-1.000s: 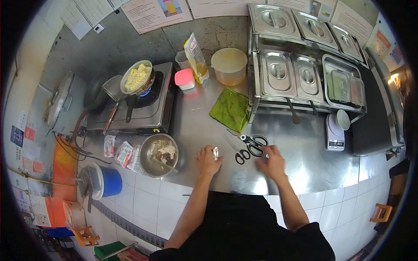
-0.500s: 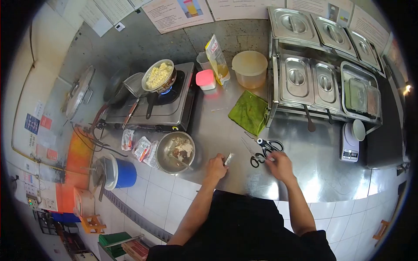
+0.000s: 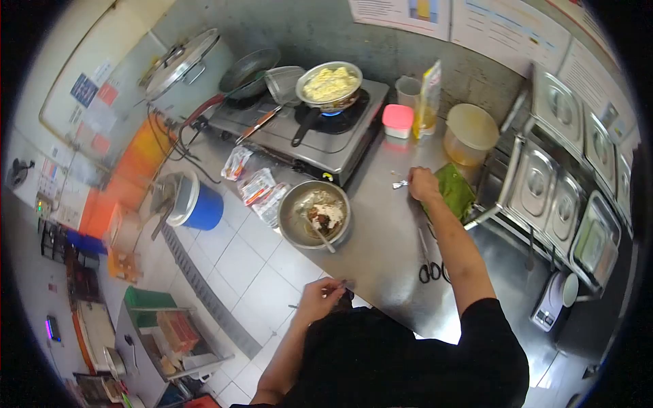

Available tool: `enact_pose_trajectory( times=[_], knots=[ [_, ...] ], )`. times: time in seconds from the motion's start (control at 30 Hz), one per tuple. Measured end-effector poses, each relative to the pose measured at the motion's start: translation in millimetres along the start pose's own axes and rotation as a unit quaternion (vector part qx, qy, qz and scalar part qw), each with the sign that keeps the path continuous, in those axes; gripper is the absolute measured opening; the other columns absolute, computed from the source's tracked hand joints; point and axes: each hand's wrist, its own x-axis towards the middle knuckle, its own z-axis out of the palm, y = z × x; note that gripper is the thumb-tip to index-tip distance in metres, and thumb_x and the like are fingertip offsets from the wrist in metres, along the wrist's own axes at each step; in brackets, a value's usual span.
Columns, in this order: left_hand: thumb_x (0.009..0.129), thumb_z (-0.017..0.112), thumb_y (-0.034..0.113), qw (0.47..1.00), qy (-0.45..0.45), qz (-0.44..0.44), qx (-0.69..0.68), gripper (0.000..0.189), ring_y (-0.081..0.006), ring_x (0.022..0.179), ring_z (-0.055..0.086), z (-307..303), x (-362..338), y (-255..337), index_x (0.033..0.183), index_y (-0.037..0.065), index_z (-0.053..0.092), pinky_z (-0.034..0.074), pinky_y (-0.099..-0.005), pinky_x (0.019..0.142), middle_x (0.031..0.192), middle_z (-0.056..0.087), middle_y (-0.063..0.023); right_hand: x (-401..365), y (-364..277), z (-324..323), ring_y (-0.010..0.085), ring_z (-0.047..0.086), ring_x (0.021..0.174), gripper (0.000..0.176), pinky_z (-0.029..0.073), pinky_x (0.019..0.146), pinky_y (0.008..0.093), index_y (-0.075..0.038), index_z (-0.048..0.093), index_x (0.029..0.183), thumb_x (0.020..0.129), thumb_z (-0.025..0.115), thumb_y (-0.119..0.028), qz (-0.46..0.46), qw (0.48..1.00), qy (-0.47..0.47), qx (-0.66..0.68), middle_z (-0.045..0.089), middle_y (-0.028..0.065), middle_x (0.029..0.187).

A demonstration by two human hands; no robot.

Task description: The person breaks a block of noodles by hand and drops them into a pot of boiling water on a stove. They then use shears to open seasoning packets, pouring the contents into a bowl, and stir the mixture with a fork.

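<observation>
My right hand [image 3: 423,185] reaches across the steel counter beside the green cloth [image 3: 454,193]. Its fingers are closed at a small silvery packet [image 3: 399,184], which appears to be in their tips. Near the counter's front edge, my left hand [image 3: 322,299] is pinched; a small dark bit shows at the fingertips, too small to name. Ahead of it stands a metal bowl [image 3: 291,221] with pale powder, a dark brown substance and a spoon [image 3: 322,238]. Scissors [image 3: 427,268] lie under my right forearm, partly hidden.
A pan of yellow food [image 3: 331,85] sits over a blue flame on the gas stove [image 3: 272,139]. Behind my right hand are a pink-lidded tub [image 3: 398,121], a standing pouch [image 3: 427,102] and a lidded plastic container [image 3: 471,132]. A rack of steel pans [image 3: 534,180] stands right.
My right hand has left the scissors and moved forward to beside the cloth. The silvery packet, earlier at my left hand, now appears at my right. The view has turned left.
</observation>
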Motion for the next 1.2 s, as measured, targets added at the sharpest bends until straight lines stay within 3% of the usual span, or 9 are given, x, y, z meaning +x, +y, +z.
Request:
enact_pose_trajectory(
  times=[0.17,0.27,0.4,0.53,0.57,0.77,0.97,1.13,1.2],
  knots=[
    [0.078,0.067,-0.003,0.984,0.136,0.011,-0.113,0.009,-0.0098,0.069,0.058,-97.9,-3.5,-23.8,0.076,0.000,0.059,0.049,-0.0240,0.063,0.075,0.061,-0.0036,3.3,-11.6,0.5,0.0340,0.060,0.099,0.019,0.048,0.084,0.0434,-0.009,0.066,0.093,0.076,0.056,-0.013,0.084,0.996,0.007,0.008,0.064,0.0185,0.101],
    [0.080,0.067,0.004,0.976,0.195,0.033,-0.086,0.009,-0.0114,0.069,0.060,-157.4,32.1,-37.9,0.084,-0.003,0.062,0.049,-0.0258,0.064,0.075,0.063,-0.0058,16.6,-11.6,12.3,0.0333,0.061,0.099,0.020,0.048,0.085,0.0427,-0.012,0.068,0.093,0.077,0.057,-0.018,0.139,0.989,-0.031,-0.027,0.065,0.0171,0.100],
    [0.080,0.066,0.001,0.971,0.229,0.068,-0.029,0.007,-0.0088,0.068,0.058,-232.1,105.9,-64.2,0.083,-0.001,0.060,0.049,-0.0235,0.061,0.074,0.061,-0.0032,12.4,-25.3,10.8,0.0350,0.062,0.094,0.020,0.050,0.080,0.0436,-0.014,0.070,0.091,0.077,0.058,-0.021,0.115,0.990,-0.043,-0.074,0.067,0.0136,0.096],
    [0.078,0.068,0.008,0.963,0.245,0.105,0.039,0.010,-0.0145,0.064,0.061,-294.6,182.4,-84.0,0.084,0.001,0.064,0.050,-0.0271,0.061,0.075,0.064,-0.0063,-9.6,-68.7,-8.6,0.0186,0.062,0.069,0.008,0.049,0.067,0.0319,-0.005,0.067,0.080,0.076,0.065,-0.012,-0.008,0.984,-0.035,0.177,0.066,0.0090,0.075],
    [0.076,0.069,0.012,0.958,0.235,0.104,0.124,0.011,-0.0191,0.069,0.062,-303.6,198.5,-84.0,0.082,0.004,0.066,0.051,-0.0306,0.064,0.079,0.065,-0.0071,-17.8,-94.9,-11.1,0.0104,0.055,0.064,0.004,0.047,0.063,0.0258,-0.003,0.065,0.079,0.075,0.066,-0.003,0.003,0.946,-0.035,0.322,0.062,0.0028,0.069],
    [0.070,0.069,0.020,0.918,0.190,0.170,0.303,0.010,-0.0272,0.096,0.058,-317.4,272.0,-112.7,0.074,0.011,0.069,0.049,-0.0400,0.077,0.090,0.065,-0.0067,-4.8,-327.5,3.0,0.0111,0.057,0.072,0.010,0.046,0.065,0.0251,0.001,0.062,0.086,0.079,0.066,-0.005,-0.164,0.898,-0.086,0.399,0.062,0.0041,0.076],
    [0.073,0.068,0.028,0.904,0.097,0.050,0.412,0.022,-0.0283,0.089,0.063,-324.4,286.9,-110.9,0.083,0.009,0.070,0.050,-0.0400,0.076,0.093,0.065,-0.0083,73.5,-432.5,89.5,0.0220,0.064,0.070,0.012,0.049,0.063,0.0317,-0.006,0.064,0.088,0.078,0.066,-0.013,-0.203,0.933,0.034,0.295,0.065,0.0099,0.077],
    [0.075,0.066,0.032,0.912,0.053,0.172,0.368,0.034,-0.0286,0.096,0.060,-346.0,282.1,-130.2,0.099,0.007,0.067,0.048,-0.0392,0.083,0.107,0.062,-0.0111,93.6,-449.3,100.3,0.0283,0.065,0.078,0.011,0.051,0.065,0.0392,-0.016,0.066,0.088,0.078,0.061,-0.020,-0.196,0.977,-0.067,0.044,0.066,0.0104,0.082],
    [0.073,0.070,0.033,0.956,0.039,0.213,0.198,0.038,-0.0297,0.105,0.056,-357.7,278.1,-137.5,0.103,0.010,0.066,0.044,-0.0450,0.088,0.110,0.059,-0.0142,99.8,-448.4,104.1,0.0281,0.065,0.078,0.012,0.052,0.067,0.0402,-0.019,0.066,0.087,0.077,0.061,-0.024,-0.244,0.964,-0.092,-0.057,0.067,0.0085,0.082]
  ],
)
